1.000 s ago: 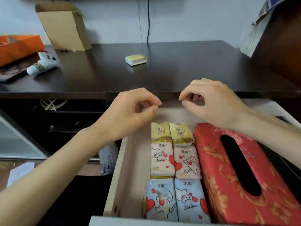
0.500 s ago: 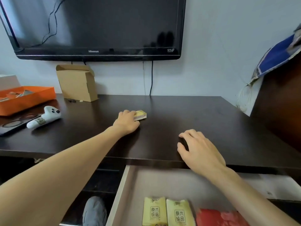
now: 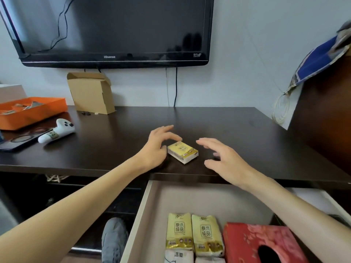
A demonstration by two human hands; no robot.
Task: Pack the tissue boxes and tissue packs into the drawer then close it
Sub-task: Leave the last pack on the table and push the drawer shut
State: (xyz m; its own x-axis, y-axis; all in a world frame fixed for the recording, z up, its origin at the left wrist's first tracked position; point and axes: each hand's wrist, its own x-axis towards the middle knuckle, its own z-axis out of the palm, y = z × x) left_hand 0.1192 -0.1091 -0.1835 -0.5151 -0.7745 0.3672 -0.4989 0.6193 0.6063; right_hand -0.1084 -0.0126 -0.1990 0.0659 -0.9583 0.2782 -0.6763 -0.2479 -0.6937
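Note:
A small yellow tissue pack [image 3: 182, 152] lies on the dark tabletop [image 3: 237, 130] near its front edge. My left hand [image 3: 158, 146] is just left of the pack, fingers spread, its fingertips at the pack's far corner. My right hand [image 3: 221, 158] hovers open to the right of the pack, a short gap away. Below, the open drawer [image 3: 150, 215] holds two yellow tissue packs [image 3: 193, 234], white packs under them at the frame's bottom, and a red tissue box [image 3: 252, 242] on the right.
A TV [image 3: 114, 29] hangs on the wall above. At the table's left stand a cardboard box [image 3: 91, 93], an orange tray [image 3: 28, 111] and a white controller [image 3: 57, 130]. A dark cabinet [image 3: 326, 114] with a cloth on top borders the right side. A grey shoe [image 3: 114, 242] is on the floor.
The tissue pack has come from mid-table toward the front edge with my left hand. My right hand has lifted off the table edge and opened beside the pack. The view has tilted up.

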